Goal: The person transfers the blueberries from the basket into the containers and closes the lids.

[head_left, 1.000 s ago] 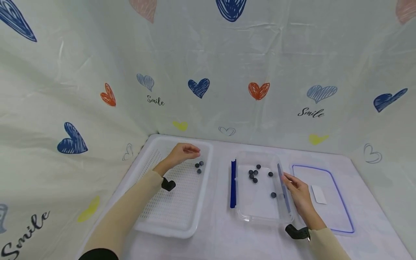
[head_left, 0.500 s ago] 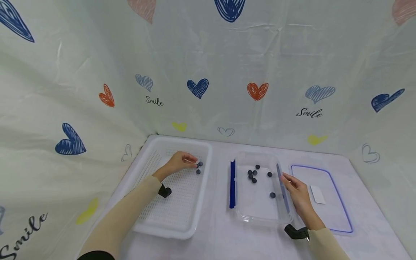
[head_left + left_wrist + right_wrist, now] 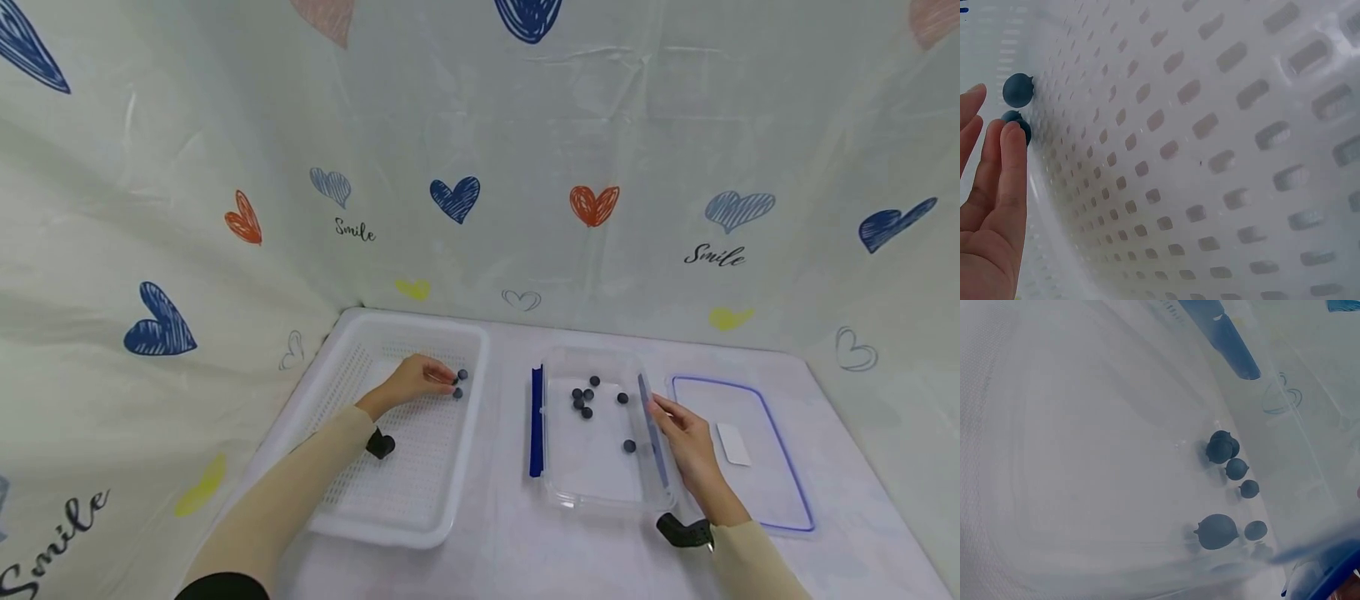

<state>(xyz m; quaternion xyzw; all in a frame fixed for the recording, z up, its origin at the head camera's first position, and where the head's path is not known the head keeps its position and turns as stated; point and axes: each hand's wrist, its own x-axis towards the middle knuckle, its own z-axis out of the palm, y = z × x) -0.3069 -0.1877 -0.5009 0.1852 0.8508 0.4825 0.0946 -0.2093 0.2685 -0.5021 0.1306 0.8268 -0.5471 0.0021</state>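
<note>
My left hand (image 3: 420, 379) reaches into a white perforated basket (image 3: 397, 537), its fingertips at one dark, round, blueberry-like ball. In the left wrist view a gap shows between thumb and fingers, and the fingertips (image 3: 1013, 130) partly cover balls behind them. Another dark ball (image 3: 1018, 90) sits just above, near the basket wall. With thumb and fingers my right hand (image 3: 690, 450) holds the right side of a clear plastic box (image 3: 592, 504) at its blue latch flap. Inside lie several dark balls (image 3: 587, 412), most of them clustered; the right wrist view shows small nubs on some (image 3: 1217, 532).
A clear lid (image 3: 776, 492) with a blue seal and a white label lies right of the box. The box's other blue latch flap (image 3: 537, 423) is folded out on the left. A heart-printed sheet (image 3: 517, 150) hangs behind the white-covered table (image 3: 510, 533).
My left hand has come down to the dark balls in the basket and shifted slightly right over the nearest one. The right hand stays on the box.
</note>
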